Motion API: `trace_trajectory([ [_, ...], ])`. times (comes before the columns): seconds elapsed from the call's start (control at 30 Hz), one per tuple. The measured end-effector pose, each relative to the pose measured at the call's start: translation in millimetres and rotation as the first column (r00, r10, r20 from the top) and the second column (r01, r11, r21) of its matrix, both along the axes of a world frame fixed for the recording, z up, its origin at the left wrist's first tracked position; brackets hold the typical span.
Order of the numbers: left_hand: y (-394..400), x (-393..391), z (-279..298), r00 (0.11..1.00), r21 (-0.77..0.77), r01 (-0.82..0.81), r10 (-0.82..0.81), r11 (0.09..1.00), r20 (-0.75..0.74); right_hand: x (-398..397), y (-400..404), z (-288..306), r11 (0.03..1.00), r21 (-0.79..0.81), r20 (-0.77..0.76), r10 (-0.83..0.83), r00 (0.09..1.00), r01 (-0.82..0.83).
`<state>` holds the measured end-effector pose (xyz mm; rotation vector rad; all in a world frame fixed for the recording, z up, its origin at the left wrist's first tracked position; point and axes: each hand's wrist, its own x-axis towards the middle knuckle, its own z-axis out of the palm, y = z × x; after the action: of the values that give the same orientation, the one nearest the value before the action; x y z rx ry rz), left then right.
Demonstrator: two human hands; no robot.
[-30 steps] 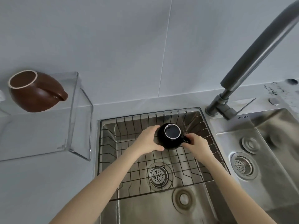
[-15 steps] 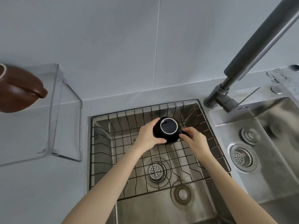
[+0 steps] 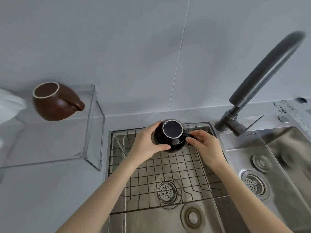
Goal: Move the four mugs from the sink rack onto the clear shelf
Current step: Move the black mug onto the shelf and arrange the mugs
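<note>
A black mug (image 3: 170, 137) with a pale rim is held upright above the back of the wire sink rack (image 3: 168, 167). My left hand (image 3: 148, 143) wraps its left side. My right hand (image 3: 203, 145) pinches its handle on the right. A brown mug (image 3: 53, 105) stands on top of the clear shelf (image 3: 90, 125) at the left, handle pointing right. At the far left edge of the shelf, part of a white mug (image 3: 9, 105) shows. No other mug is in the rack.
A dark curved tap (image 3: 262, 76) rises right of the rack. A second steel basin with a drain (image 3: 255, 183) lies at the right. The grey counter (image 3: 42, 190) runs under and in front of the shelf. A tiled wall stands behind.
Both hands have lifted the black mug up and toward the back of the rack. The view has swung left, so the brown mug and shelf show more fully.
</note>
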<state>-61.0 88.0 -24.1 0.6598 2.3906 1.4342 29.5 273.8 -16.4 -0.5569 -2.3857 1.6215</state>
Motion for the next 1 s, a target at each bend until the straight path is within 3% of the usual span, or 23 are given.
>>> trace_trajectory([
  [0.47,-137,-8,121,0.952,0.161,-0.194,0.225,0.968,-0.206,-55,-117,120,0.935,-0.101,-0.234,0.311,0.921,-0.341],
  [0.77,-235,-9,130,0.925,0.142,-0.337,0.356,0.931,-0.135,-92,-211,121,0.874,-0.068,-0.181,0.463,0.868,-0.481],
  [1.0,-266,-12,113,0.913,0.063,-0.394,0.399,0.917,-0.09,-109,-244,104,0.859,0.008,-0.091,0.51,0.855,-0.511],
])
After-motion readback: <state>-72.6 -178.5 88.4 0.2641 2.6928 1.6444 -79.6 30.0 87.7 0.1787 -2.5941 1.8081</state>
